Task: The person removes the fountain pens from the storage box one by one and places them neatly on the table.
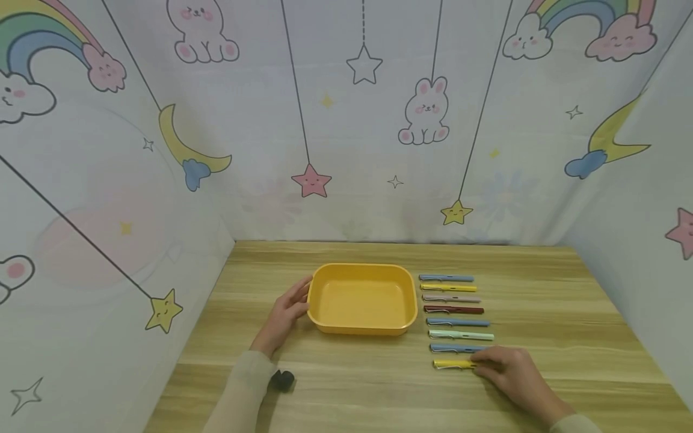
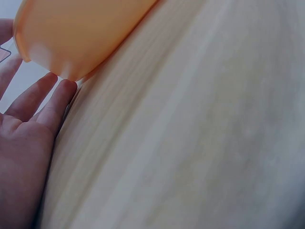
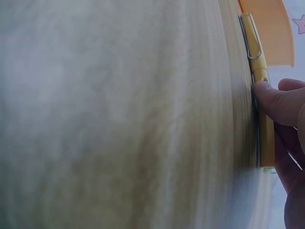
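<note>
A yellow plastic box [image 1: 363,331], shallow and open on top, stands on the wooden table. My left hand [image 1: 281,319] is at its left side; in the left wrist view the fairly straight fingers [image 2: 59,102] touch the box wall [image 2: 81,38]. To the box's right lies a column of capped pens with wire clips. My right hand [image 1: 511,373] pinches the nearest one, a yellow pen [image 1: 452,364], by its barrel end. In the right wrist view the thumb [image 3: 279,102] presses on that pen, which lies on or very close to the table. Just behind it is a blue pen [image 1: 455,348].
Farther back lie a mint pen [image 1: 460,335], a dark red pen [image 1: 455,310], a pinkish pen [image 1: 452,298], another yellow pen [image 1: 449,288] and more blue ones. A small black object [image 1: 283,380] is beside the left sleeve. White cartoon-printed curtains [image 1: 346,132] enclose the wooden table [image 1: 352,385].
</note>
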`<action>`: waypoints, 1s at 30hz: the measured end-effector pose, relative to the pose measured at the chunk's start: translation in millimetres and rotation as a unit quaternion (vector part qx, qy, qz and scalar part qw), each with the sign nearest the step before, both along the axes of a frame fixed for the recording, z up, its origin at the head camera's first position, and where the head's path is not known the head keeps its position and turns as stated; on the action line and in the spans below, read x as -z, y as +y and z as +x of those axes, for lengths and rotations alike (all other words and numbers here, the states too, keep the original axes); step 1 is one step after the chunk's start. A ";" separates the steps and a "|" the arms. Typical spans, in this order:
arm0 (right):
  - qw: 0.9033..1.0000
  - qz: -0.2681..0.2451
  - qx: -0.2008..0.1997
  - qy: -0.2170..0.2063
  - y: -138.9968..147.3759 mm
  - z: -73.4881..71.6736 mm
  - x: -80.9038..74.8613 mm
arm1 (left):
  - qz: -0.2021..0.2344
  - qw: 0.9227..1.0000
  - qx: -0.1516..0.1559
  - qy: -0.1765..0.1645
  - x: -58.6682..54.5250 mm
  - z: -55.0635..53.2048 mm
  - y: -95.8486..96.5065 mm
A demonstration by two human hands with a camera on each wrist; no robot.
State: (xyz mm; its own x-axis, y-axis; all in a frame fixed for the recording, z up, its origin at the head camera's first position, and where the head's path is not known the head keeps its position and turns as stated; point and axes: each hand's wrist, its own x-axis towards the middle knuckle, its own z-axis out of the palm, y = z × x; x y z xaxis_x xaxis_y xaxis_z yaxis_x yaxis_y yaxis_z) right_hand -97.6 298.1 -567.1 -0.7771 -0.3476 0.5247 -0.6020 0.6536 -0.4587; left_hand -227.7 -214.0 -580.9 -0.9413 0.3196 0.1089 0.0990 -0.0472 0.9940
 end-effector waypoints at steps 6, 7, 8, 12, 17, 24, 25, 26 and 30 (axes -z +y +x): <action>1.000 0.000 0.000 -0.006 -0.9 0.8 -1.3 | -0.002 1.000 -0.003 0.000 0.1 0.6 0.1; 1.000 -0.001 -0.001 -0.007 -1.1 1.0 -1.7 | -0.001 1.000 -0.003 0.000 0.0 0.9 0.1; 1.000 -0.001 -0.001 -0.007 -1.2 1.2 -2.0 | -0.001 1.000 -0.003 0.000 -0.2 1.1 0.3; 1.000 0.003 0.003 0.001 -1.4 1.0 -3.3 | 0.002 1.000 -0.004 -0.001 -0.2 0.9 0.5; 1.000 0.010 0.023 0.016 -2.1 -1.4 -6.5 | 0.003 1.000 -0.004 -0.001 0.1 0.0 0.2; 0.998 -0.021 0.051 -0.007 -6.5 -2.3 -12.9 | 0.000 1.000 -0.004 0.002 -0.5 0.2 0.3; 0.998 -0.025 0.058 -0.014 -7.3 -2.1 -14.3 | 0.000 1.000 -0.004 0.001 -0.3 0.2 0.3; 0.997 -0.027 0.068 -0.023 -8.2 -1.9 -16.1 | -0.002 1.000 -0.004 0.002 -0.2 0.2 0.3; 0.990 -0.042 0.111 -0.075 -12.2 -1.8 -28.0 | -0.005 1.000 -0.006 0.005 -1.0 0.5 0.7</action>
